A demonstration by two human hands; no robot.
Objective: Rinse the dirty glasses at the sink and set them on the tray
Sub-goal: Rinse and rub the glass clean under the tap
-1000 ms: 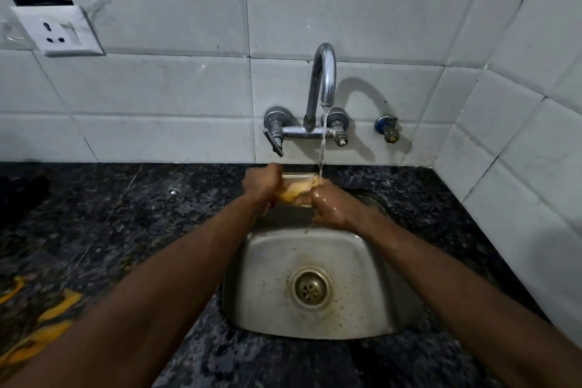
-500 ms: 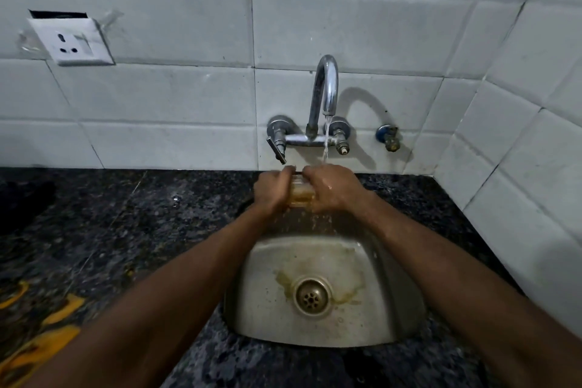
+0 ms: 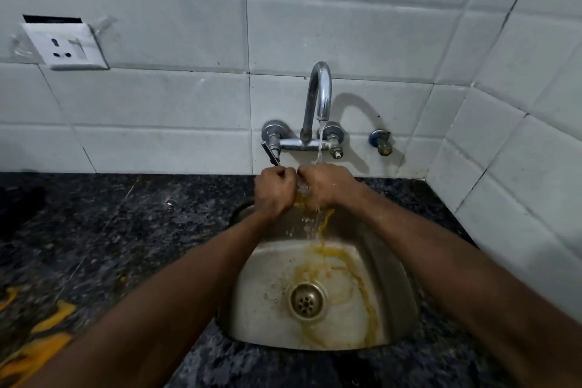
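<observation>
Over the steel sink point(image 3: 267, 287), streaked with yellow runoff, both forearms extend toward the flowing tap point(image 3: 321, 88), where the left hand point(image 3: 273, 190) and right hand point(image 3: 327, 186), fingers curled, clasp a glass point(image 3: 301, 190) from either side, only a sliver showing between them.

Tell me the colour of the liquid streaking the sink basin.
Yellow-orange streaks around the drain; shows best in the head view.

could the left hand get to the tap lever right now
Probably yes: the lever sits just above the left hand, nothing between them, though that hand grips the glass and must let go first.
</observation>
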